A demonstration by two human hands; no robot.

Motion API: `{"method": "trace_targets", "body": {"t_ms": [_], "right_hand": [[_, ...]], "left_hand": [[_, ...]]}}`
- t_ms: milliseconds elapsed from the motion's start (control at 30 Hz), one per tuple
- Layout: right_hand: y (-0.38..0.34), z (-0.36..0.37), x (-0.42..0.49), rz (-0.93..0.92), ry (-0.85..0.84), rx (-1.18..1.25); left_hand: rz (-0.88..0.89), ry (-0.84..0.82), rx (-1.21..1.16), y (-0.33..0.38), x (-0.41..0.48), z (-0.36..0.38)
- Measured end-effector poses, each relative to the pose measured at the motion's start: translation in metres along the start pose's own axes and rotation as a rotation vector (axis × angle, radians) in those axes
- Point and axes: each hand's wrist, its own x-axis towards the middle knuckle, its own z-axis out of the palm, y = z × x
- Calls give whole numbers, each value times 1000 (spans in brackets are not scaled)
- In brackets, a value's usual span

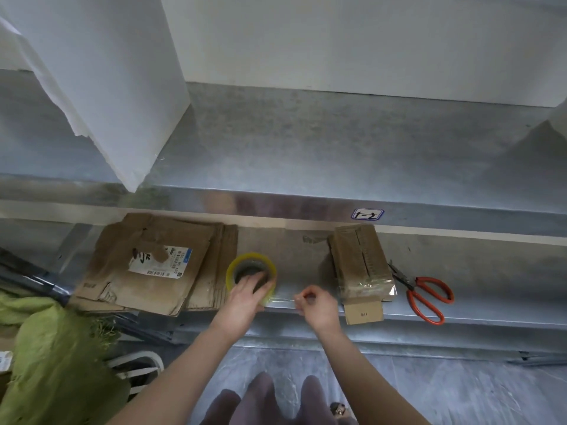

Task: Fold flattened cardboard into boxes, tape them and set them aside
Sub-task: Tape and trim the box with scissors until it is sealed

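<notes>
- Cardboard box [360, 265], already folded, lies toward the right of the shelf [294, 250] at its front edge. A small flap pokes out over that edge, and clear film wraps the near end.
- Flattened cardboard [147, 265] is stacked at the shelf's left. Its back edge runs under the lip of the shelf above, so how many sheets there are is hard to tell. The print on its white label is too small to read.
- Tape roll [245, 257] stands between the stack and the box. The left hand [245, 294] hides its near rim, with fingers [257, 280] curled over the rim into the core.
- Tape strip [280, 299] runs from the roll rightward along the front edge; it is clear and only faintly visible.
- Right hand [316, 303] pinches the strip's free end between thumb and forefinger. It is just beside the box's near left corner, though whether they touch is unclear.
- Scissors [426, 297] with red handles lie right of the box, blade tips close to its side.
</notes>
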Motion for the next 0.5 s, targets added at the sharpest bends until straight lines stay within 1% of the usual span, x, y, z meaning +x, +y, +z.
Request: {"method": "trace_targets", "body": {"t_ms": [167, 233, 367, 433, 500], "right_hand": [[-1, 5, 4, -63, 78, -227], [-2, 7, 2, -63, 83, -324], [-4, 6, 4, -29, 78, -342], [-9, 5, 0, -82, 39, -423], [-16, 2, -16, -194, 30, -463]], "left_hand": [[-7, -76, -64, -4, 6, -2], [-16, -101, -65, -4, 6, -2], [-45, -137, -85, -5, 6, -6], [-68, -149, -90, -2, 6, -9], [-89, -137, -77, 3, 4, -12]]}}
